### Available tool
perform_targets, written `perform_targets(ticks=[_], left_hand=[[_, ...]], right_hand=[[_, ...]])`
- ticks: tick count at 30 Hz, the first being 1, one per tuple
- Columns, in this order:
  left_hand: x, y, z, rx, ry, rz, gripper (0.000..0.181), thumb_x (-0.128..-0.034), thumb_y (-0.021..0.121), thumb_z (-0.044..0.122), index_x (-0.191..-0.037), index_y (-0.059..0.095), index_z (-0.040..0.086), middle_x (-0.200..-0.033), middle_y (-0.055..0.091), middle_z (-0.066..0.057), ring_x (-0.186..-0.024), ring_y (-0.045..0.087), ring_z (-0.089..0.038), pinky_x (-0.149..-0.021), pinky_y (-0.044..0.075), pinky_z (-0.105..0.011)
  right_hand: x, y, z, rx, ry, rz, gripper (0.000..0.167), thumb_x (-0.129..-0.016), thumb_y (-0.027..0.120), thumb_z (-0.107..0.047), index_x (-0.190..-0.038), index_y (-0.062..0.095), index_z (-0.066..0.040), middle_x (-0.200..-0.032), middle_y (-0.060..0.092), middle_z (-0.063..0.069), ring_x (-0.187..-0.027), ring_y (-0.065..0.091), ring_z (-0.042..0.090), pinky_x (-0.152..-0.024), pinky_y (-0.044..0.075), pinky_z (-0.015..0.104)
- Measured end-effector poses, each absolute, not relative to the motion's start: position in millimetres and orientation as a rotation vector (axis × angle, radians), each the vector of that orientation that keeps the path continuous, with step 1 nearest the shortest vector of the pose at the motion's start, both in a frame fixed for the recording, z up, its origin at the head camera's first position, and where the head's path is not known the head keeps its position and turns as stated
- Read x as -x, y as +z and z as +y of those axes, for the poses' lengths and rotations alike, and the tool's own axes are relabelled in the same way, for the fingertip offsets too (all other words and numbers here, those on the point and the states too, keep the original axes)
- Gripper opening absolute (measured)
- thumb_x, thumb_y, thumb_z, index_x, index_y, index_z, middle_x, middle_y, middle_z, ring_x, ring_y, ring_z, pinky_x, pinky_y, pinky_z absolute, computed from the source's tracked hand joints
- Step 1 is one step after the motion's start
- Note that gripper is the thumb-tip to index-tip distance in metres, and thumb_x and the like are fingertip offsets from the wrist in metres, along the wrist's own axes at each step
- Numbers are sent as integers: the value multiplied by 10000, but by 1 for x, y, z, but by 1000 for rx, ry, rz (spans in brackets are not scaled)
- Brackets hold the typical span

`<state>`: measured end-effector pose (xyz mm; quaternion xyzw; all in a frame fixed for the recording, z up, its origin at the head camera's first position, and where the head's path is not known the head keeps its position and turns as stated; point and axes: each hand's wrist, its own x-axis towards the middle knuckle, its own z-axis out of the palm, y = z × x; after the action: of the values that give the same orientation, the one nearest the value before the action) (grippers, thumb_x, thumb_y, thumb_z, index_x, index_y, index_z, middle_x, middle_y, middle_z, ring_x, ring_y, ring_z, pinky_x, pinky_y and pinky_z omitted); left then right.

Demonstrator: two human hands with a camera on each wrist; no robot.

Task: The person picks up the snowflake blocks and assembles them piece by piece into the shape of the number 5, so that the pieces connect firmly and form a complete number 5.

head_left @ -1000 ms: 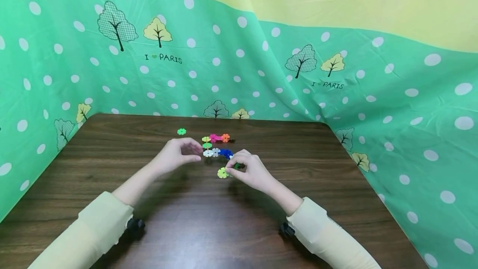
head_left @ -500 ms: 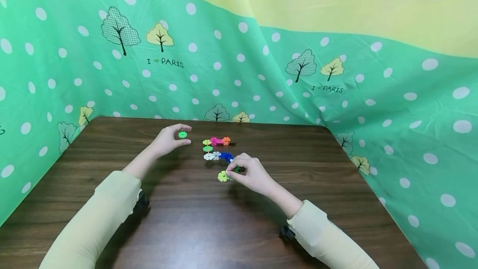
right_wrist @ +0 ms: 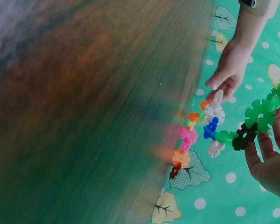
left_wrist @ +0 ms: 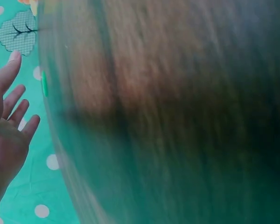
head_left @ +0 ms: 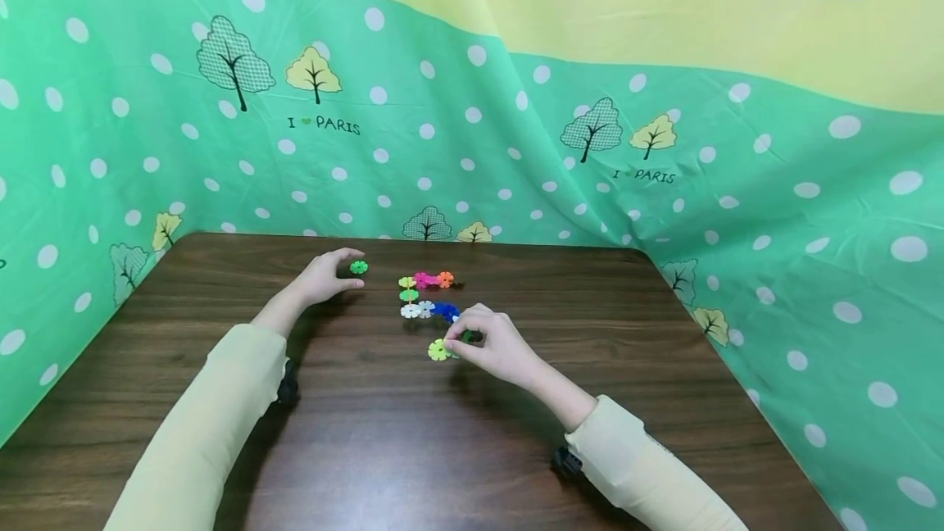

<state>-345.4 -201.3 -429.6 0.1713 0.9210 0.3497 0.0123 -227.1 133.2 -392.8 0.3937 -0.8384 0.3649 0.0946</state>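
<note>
A loose green snowflake disc (head_left: 358, 267) lies near the table's far edge. My left hand (head_left: 324, 277) is beside it, thumb and fingers spread on either side, with no clear contact. In the left wrist view, the disc (left_wrist: 45, 84) shows edge-on, apart from the spread fingers of the left hand (left_wrist: 9, 135). My right hand (head_left: 496, 344) pinches the near end of a bent chain of interlocking snowflake discs (head_left: 445, 311). Its colours include yellow-green, blue, white, pink and orange. The right wrist view shows the right hand's fingers (right_wrist: 266, 161) against green and dark discs (right_wrist: 260, 115).
The brown wooden table (head_left: 354, 433) has a glossy top. Behind and beside it hangs a green and yellow curtain (head_left: 472, 138) with white dots and printed trees. Dark wrist cameras sit under both sleeves, the right one (head_left: 566, 462) close to the tabletop.
My left hand has left the chain's far side and moved left and away to the loose green disc. The right hand keeps its pinch on the chain, nearly still.
</note>
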Motion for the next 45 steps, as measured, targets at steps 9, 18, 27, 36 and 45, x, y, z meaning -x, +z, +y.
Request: perform_targets(ticks=[9, 18, 27, 36, 45], left_hand=[[347, -438, -205, -546, 989, 2869, 504, -887, 671, 186, -1320, 489, 4, -1315, 521, -208, -1261, 427, -390, -1042, 348, -531], [348, -440, -202, -569, 1069, 2911, 260, -824, 732, 111, -1055, 651, 24, -993, 655, -116, -1015, 570, -305, -966, 411, -492], [349, -442, -198, -556, 976, 2972, 280, -805, 747, 94, -1048, 664, -17, -1022, 612, -164, -990, 559, -325, -910, 449, -458], [344, -440, -198, -534, 912, 3002, 260, -798, 758, 122, -994, 666, -22, -1033, 592, -193, -974, 548, -333, -869, 457, -464], [341, -437, -197, -476, 1049, 2913, 125, -849, 697, 85, -946, 640, 31, -802, 666, -68, -707, 600, -172, -659, 484, -320]], right_hand=[[227, -392, 132, -1166, 1081, -2505, 93, -860, 702, -266, -839, 711, -175, -836, 665, -118, -863, 548, 66, -669, 476, 278], [227, -393, 134, -1161, 1080, -2514, 83, -860, 704, -255, -836, 711, -176, -832, 666, -116, -857, 549, 86, -654, 473, 305], [227, -393, 133, -1156, 1080, -2523, 83, -859, 705, -254, -839, 712, -173, -832, 667, -117, -866, 545, 70, -686, 482, 300], [227, -395, 133, -1161, 1077, -2518, 78, -857, 707, -248, -837, 711, -173, -827, 663, -120, -867, 546, 67, -693, 486, 307], [226, -395, 134, -1156, 1105, -2524, 71, -853, 712, -238, -833, 713, -171, -833, 657, -110, -875, 549, 66, -698, 492, 318]])
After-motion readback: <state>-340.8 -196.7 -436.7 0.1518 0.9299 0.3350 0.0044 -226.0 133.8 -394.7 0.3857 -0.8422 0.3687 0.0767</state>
